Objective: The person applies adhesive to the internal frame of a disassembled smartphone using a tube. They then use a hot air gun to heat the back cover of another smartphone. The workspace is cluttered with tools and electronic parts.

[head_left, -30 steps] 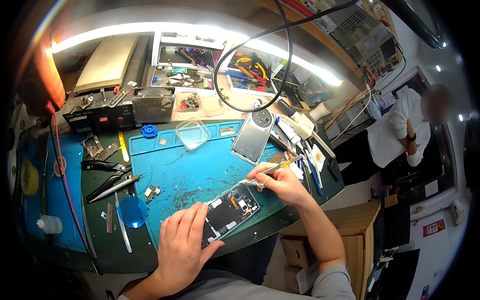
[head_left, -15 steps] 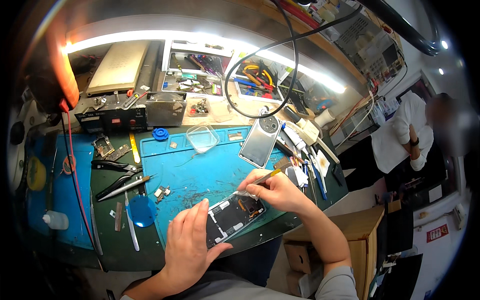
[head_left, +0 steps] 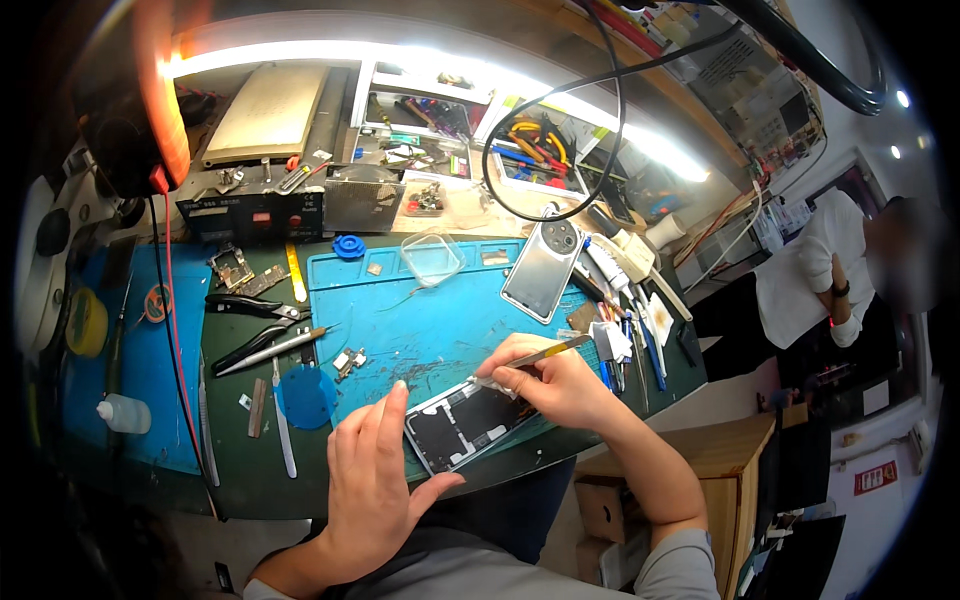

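My left hand (head_left: 365, 480) has its fingers stretched out beside the left end of an opened phone (head_left: 450, 435), with the thumb near its lower edge. The phone shows a black interior with white strips. Above its right half, my right hand (head_left: 550, 390) is closed on a slim metal tool (head_left: 555, 347) with a yellow band and on a crumpled white wipe (head_left: 490, 383) at the phone's top edge. The blue mat (head_left: 360, 285) lies under them. Beyond stands a silver phone back or case (head_left: 540, 272) with a round camera area, lying on the mat.
Pliers (head_left: 255, 310), a blue disc (head_left: 305, 398) and a small bottle (head_left: 122, 410) lie left. Pens and tools (head_left: 630, 335) crowd the mat's right. A black cable (head_left: 487, 150) loops overhead. Another person (head_left: 810, 285) is at the right, arms together.
The view has shifted, so the bench appears farther right. My left hand has moved leftward relative to the mat, showing more of the phone's left end. My right hand stays at its top edge.
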A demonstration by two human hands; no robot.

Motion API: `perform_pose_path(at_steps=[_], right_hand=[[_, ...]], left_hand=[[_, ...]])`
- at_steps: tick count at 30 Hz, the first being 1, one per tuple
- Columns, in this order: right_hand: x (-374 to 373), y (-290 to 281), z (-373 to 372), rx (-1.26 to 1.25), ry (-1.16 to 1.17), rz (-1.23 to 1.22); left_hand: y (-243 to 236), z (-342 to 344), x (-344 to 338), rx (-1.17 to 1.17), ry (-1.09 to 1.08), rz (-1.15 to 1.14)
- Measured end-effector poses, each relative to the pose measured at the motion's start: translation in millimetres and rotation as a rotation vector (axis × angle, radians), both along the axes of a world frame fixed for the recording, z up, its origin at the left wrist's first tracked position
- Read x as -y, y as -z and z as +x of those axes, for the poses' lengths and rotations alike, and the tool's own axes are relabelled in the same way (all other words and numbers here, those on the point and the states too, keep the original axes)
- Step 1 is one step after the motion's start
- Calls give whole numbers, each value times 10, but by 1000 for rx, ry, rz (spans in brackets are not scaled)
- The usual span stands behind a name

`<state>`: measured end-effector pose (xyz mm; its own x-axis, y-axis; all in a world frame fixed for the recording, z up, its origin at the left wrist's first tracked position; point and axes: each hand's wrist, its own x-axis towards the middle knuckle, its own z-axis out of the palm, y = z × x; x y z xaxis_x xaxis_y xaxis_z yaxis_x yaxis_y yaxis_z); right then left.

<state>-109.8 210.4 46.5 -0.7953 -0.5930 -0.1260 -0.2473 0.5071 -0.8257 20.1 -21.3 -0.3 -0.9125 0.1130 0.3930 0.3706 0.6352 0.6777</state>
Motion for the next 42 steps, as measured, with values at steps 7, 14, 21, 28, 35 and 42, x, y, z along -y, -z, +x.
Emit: perform_pose_path(at_steps=[7,14,21,28,35,42], right_hand=[[125,27,90,14,-8,-12],[323,61,192,8,-34,-64],[488,136,281,-74,-112,-144],[576,166,386,-183,-145,-168],[594,133,558,-327,-171,-142],[491,123,772,-298,-125,-113]], left_hand=[[69,122,84,23,-40,-132],[97,120,58,24,-86,-132],[123,124,51,-24,-120,-104],[137,120,43,-30,-122,-111],[149,106,38,-66,-119,-109],[139,123,74,-26,-80,-111]])
